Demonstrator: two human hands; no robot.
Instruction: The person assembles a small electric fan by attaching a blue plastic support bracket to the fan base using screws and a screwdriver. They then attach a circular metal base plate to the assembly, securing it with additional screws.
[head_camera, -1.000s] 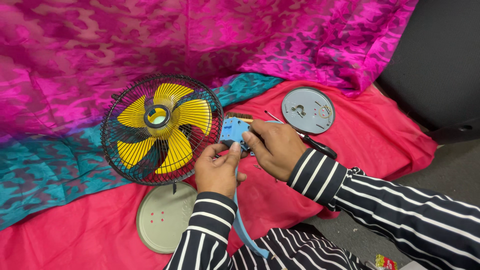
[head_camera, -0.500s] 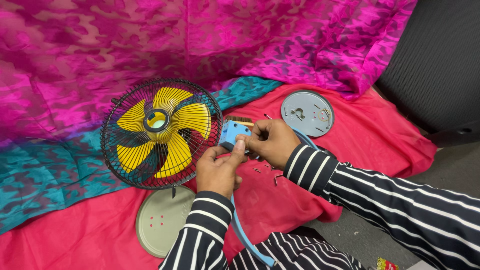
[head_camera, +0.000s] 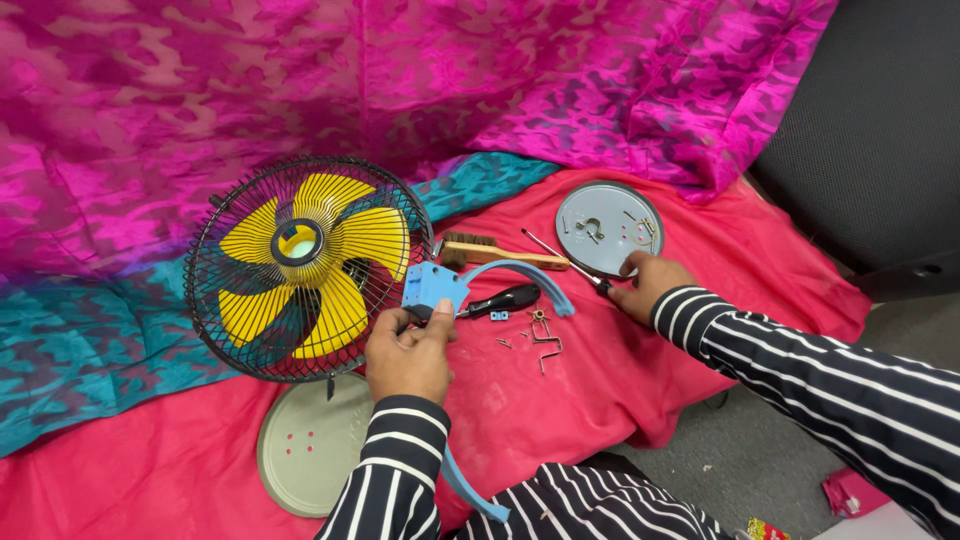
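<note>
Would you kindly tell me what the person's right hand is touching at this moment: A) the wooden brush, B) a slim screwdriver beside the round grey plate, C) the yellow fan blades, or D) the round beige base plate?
B: the right hand rests on the screwdriver at the edge of the grey plate, while the left hand holds the blue housing.

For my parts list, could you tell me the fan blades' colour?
Yellow fan blades, clearest in the head view.

fan (head_camera: 300, 268): yellow blades, blk cage | box (head_camera: 432, 288): blue | cloth (head_camera: 620, 380): red | sleeves (head_camera: 800, 365): blk/wht stripes
</note>
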